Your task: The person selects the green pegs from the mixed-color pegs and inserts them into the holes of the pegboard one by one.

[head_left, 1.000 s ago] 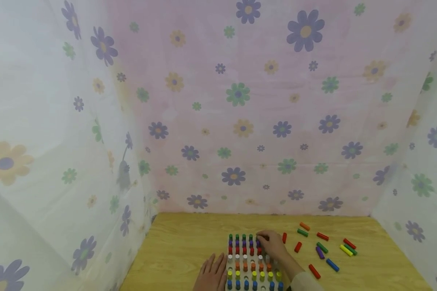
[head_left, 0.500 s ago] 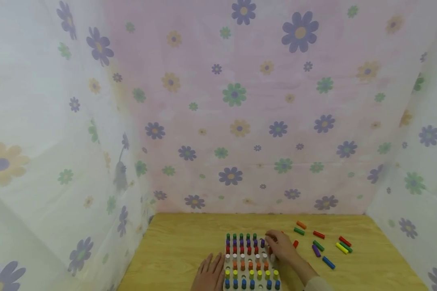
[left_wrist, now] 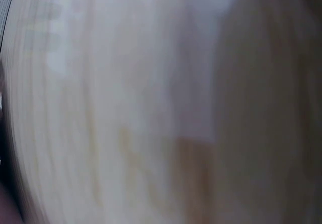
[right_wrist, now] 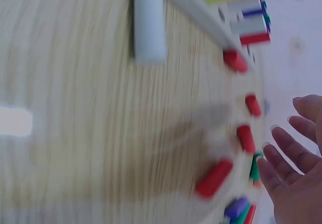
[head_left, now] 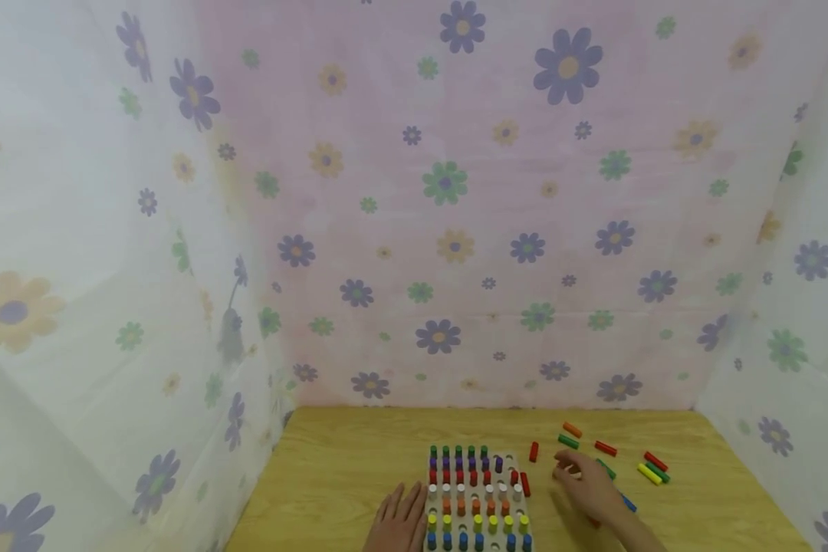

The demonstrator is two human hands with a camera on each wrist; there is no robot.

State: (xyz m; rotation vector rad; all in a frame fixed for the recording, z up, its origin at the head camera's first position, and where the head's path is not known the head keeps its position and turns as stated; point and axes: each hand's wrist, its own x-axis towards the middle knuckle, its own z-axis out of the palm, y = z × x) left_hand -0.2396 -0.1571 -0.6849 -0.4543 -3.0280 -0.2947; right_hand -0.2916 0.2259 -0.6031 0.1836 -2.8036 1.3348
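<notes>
A pale pegboard (head_left: 463, 529) stands at the table's front, filled with rows of green, purple, red, white, orange, yellow and blue pegs. A few holes show bare. At the right end of its purple row, a purple peg (head_left: 499, 464) stands slightly askew. My left hand (head_left: 396, 523) rests beside the board's left edge, fingers extended. To the right, my right hand (head_left: 589, 484) hovers over loose pegs, fingers loosely bent; the right wrist view shows this hand (right_wrist: 297, 168) holding nothing. A red peg (head_left: 525, 484) lies against the board's right edge. The left wrist view is blurred.
Loose pegs lie scattered on the right of the wooden table (head_left: 345, 452), among them an orange peg (head_left: 572, 429), a yellow peg (head_left: 648, 474) and a blue peg (head_left: 625, 502). A white peg (right_wrist: 150, 22) lies near the board. Flowered sheets (head_left: 448, 230) enclose the table.
My right hand has left the board's far right corner and moved right over the loose pegs, uncovering the purple peg and the board's right edge. My left hand stays beside the board.
</notes>
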